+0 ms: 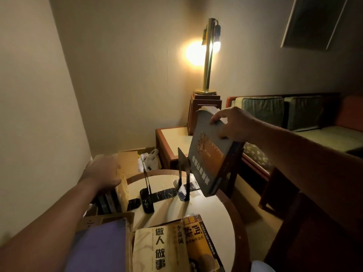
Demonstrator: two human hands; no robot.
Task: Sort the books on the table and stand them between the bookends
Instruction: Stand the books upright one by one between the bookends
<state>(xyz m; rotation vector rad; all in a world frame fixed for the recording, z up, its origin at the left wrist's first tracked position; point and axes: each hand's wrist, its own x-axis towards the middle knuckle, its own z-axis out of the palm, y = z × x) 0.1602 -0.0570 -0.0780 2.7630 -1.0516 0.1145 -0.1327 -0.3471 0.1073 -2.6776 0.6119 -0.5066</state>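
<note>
My right hand (233,124) grips the top edge of a grey and orange book (208,156), which hangs tilted in the air just right of the right black bookend (183,173). My left hand (104,171) rests on top of a row of upright books (115,195) at the left edge of the round table (216,213), its fingers over a yellow cover. A second black bookend (147,191) stands to the right of that row. A purple book (102,246) and yellow-covered books (163,248) lie flat at the table's near side.
A cardboard box (129,160) with a white plastic bag (149,160) sits on the floor behind the table. A low wooden side table (172,142) and a lit brass lamp (209,55) on a stand are behind. A sofa (294,122) runs along the right.
</note>
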